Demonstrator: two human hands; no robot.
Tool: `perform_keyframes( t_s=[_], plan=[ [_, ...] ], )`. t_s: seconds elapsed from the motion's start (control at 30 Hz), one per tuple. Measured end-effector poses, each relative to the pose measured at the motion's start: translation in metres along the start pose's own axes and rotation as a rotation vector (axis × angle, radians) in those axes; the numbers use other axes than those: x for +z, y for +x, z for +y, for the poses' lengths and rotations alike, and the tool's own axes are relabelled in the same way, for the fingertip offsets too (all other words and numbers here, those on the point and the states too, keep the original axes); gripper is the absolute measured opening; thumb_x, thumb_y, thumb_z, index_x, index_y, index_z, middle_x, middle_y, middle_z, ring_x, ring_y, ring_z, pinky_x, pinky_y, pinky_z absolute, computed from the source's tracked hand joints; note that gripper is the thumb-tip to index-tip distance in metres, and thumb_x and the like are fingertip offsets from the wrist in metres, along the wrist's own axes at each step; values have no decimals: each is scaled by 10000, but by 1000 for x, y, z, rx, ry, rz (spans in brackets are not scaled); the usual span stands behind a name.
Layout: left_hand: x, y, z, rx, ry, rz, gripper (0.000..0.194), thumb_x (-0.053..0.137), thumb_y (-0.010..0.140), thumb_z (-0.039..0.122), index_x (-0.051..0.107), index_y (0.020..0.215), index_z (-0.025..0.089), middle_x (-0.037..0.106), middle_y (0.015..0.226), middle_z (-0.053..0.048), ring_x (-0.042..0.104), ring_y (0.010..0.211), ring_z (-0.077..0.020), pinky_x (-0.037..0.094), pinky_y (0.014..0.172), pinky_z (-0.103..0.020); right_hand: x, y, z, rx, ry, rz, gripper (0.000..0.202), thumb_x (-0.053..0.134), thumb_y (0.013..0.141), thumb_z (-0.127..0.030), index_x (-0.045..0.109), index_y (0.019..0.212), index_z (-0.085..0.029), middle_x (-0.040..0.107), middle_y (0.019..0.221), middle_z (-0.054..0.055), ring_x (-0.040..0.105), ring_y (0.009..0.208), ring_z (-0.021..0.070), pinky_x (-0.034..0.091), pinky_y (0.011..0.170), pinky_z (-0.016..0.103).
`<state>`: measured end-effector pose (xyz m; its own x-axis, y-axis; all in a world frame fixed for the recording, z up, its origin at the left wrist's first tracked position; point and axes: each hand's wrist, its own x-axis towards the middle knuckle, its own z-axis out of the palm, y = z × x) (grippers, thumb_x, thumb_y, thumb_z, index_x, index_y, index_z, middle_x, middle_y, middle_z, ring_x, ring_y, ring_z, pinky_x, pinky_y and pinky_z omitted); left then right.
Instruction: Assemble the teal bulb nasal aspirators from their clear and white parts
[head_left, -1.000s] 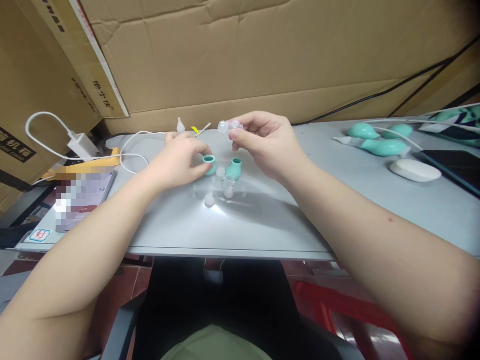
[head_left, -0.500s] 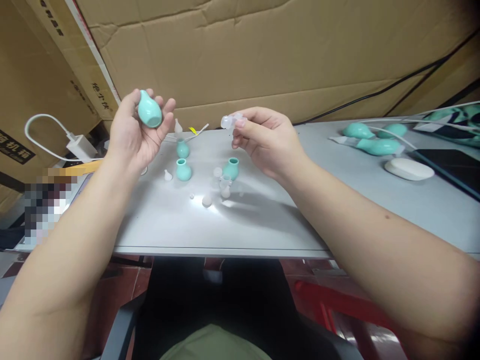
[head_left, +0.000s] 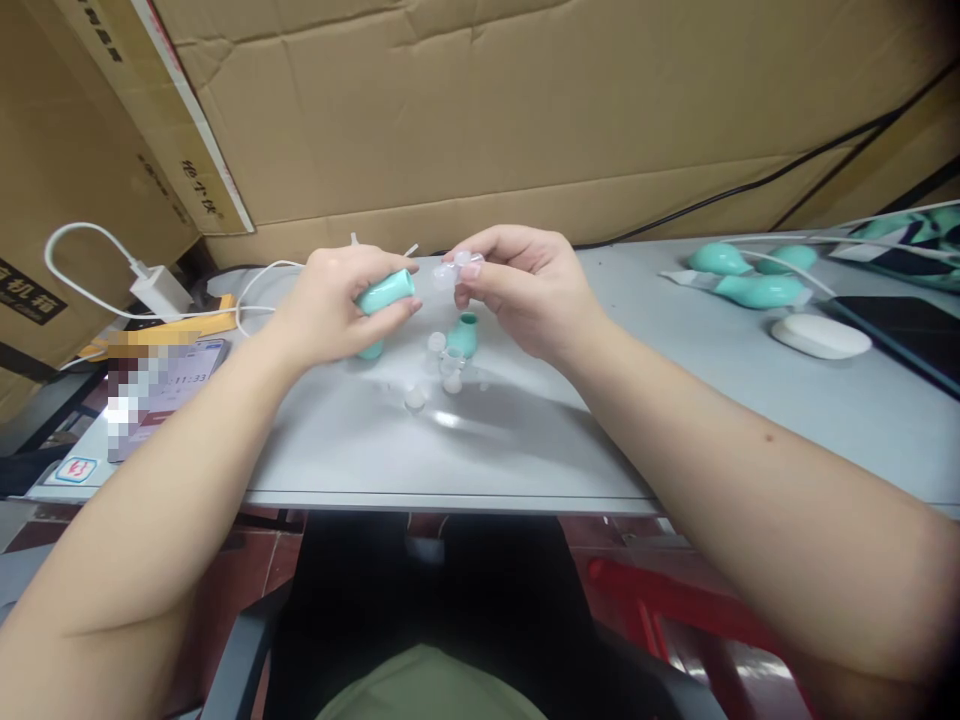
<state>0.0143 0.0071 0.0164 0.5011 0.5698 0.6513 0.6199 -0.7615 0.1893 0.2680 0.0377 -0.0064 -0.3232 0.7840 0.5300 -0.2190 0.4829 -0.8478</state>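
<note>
My left hand [head_left: 337,300] is closed round a mint-green rubber bulb [head_left: 388,291], its open mouth turned right toward my other hand. Between thumb and fingertips, my right hand [head_left: 517,285] pinches a small clear plastic fitting [head_left: 454,268]; a short gap separates it from the bulb. Below, an open-mouthed green bulb [head_left: 463,336] stands on the table, with a clear plastic piece [head_left: 452,360] just in front of it. A small whitish round piece [head_left: 415,398] lies nearer to me. Part of another green bulb [head_left: 370,351] shows under my left hand, which hides the rest.
Several packed green bulbs [head_left: 761,290] lie at the right, near a white oval case [head_left: 820,337] and a dark tablet-like slab [head_left: 900,335]. A phone [head_left: 176,390] and a white charger [head_left: 161,292] with a cable are on the left. Cardboard [head_left: 525,110] walls the back.
My left hand has come right and down, turning the bulb from palm-up to sideways with its mouth facing right. My right hand has barely shifted, still pinching the clear fitting.
</note>
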Motion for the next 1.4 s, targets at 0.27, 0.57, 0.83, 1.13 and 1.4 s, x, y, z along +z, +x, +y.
perform_keyframes(
  t_s=[0.27, 0.57, 0.83, 1.13, 1.4],
  plan=[
    [8, -2, 5, -24, -55, -14, 340, 697, 1012, 481, 833, 1207, 239, 877, 1057, -58, 774, 857, -223, 587, 834, -387, 1, -2, 3, -60, -13, -49, 419, 1115, 747, -599, 917, 926, -275, 828, 876, 22, 687, 743, 176, 654, 734, 371],
    [8, -1, 9, -37, 18, 21, 202, 647, 912, 450, 634, 1007, 272, 774, 960, -42, 654, 780, -218, 537, 756, -414, 3, -5, 1, -100, -71, -70, 308, 1091, 780, -488, 933, 934, -273, 881, 979, 51, 791, 880, 228, 714, 832, 401],
    [9, -2, 4, -22, 31, -37, 208, 617, 951, 459, 667, 1020, 269, 736, 932, -46, 656, 816, -235, 553, 805, -423, -2, -8, 3, -196, -228, -71, 256, 1029, 859, -443, 970, 1051, -285, 921, 1075, 59, 814, 927, 260, 731, 862, 439],
    [5, 1, -3, -18, -63, -8, 306, 721, 1011, 546, 819, 1130, 281, 865, 1153, -72, 781, 1065, -278, 618, 1005, -462, -6, -7, 3, -192, -324, -76, 296, 1024, 885, -506, 971, 1081, -291, 930, 1105, 59, 808, 908, 261, 719, 845, 433],
    [4, -1, -4, 17, 44, -13, 288, 652, 950, 497, 767, 1040, 250, 792, 940, -56, 720, 843, -239, 581, 845, -419, -5, -8, 4, -241, -423, -138, 134, 950, 952, -445, 962, 1047, -351, 920, 1051, -19, 815, 890, 220, 703, 908, 384]
  ],
)
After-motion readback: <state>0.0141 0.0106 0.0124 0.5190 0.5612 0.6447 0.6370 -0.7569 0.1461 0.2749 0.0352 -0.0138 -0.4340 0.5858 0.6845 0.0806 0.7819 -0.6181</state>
